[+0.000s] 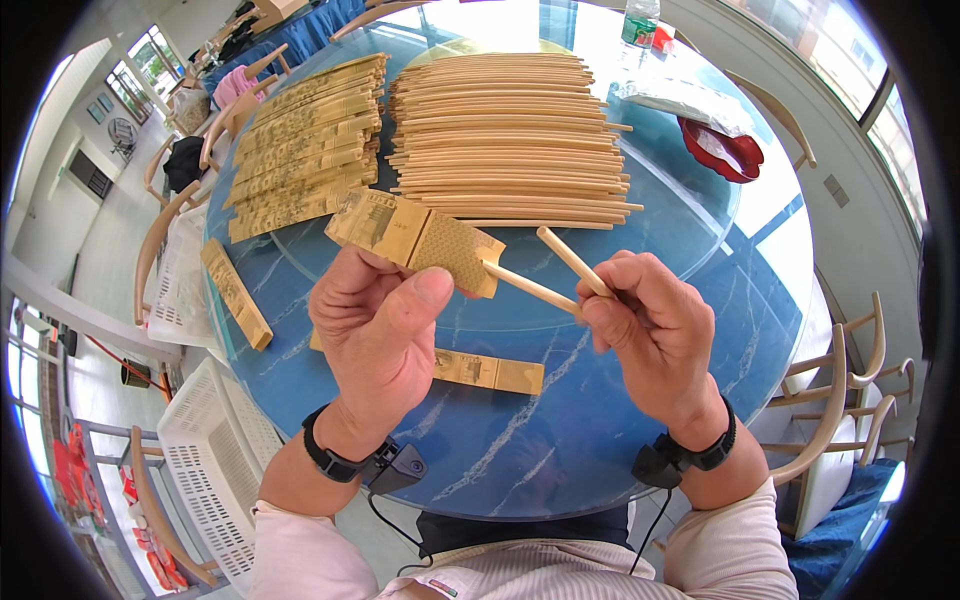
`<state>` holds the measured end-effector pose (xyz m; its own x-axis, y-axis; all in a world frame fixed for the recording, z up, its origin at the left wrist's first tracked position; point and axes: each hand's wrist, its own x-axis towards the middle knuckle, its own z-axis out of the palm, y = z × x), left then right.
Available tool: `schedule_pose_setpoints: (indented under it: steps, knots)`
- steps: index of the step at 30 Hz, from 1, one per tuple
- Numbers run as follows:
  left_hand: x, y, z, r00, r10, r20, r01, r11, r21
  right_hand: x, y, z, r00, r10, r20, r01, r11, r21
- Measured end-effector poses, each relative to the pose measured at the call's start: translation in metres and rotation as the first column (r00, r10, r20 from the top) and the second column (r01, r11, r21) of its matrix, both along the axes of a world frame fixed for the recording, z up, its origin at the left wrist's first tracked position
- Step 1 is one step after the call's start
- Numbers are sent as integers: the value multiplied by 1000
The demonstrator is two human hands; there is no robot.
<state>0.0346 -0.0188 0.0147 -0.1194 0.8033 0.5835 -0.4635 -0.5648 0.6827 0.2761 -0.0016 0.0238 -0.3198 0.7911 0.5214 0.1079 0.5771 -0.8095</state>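
My left hand (375,335) pinches a gold printed paper chopstick sleeve (385,228) between thumb and fingers, its notched end toward the right. Between the fingertips of my right hand (655,335) are two pale wooden chopsticks. One chopstick (535,290) has its far end at the sleeve's mouth; how deep it sits inside is hidden. The other chopstick (570,258) slants up and left, apart from the sleeve. Below my hands, a similar gold sleeve (490,372) lies on the table, partly covered by my left hand and wrist.
A wide stack of chopsticks (500,140) covers the far middle of the round blue table (500,460). Left of it lies a heap of sleeves (310,145), with another sleeve (235,295) nearer. A red dish (720,150) and a bottle (640,25) stand far right. White crates (215,470) flank the table.
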Motion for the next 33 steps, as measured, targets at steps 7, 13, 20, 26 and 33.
schedule_pose_setpoints:
  steps: [7,13,20,26,33]
  knots:
    - [6,-5,8,1000,16,19,-16,999,-46,1,0,0,998,57,-14,-58,994,-95]
    - [5,-3,6,990,104,-97,-113,989,-91,-2,7,-3,989,-128,69,111,971,212]
    - [17,-5,3,997,68,-48,-76,978,-197,-3,5,-3,987,-158,37,146,965,219]
    - [18,-2,1,965,209,-157,-231,964,-133,-2,7,-8,987,-132,90,109,967,229]
    - [15,-2,4,982,130,-139,-154,971,-183,0,8,-6,991,-111,74,98,982,160]
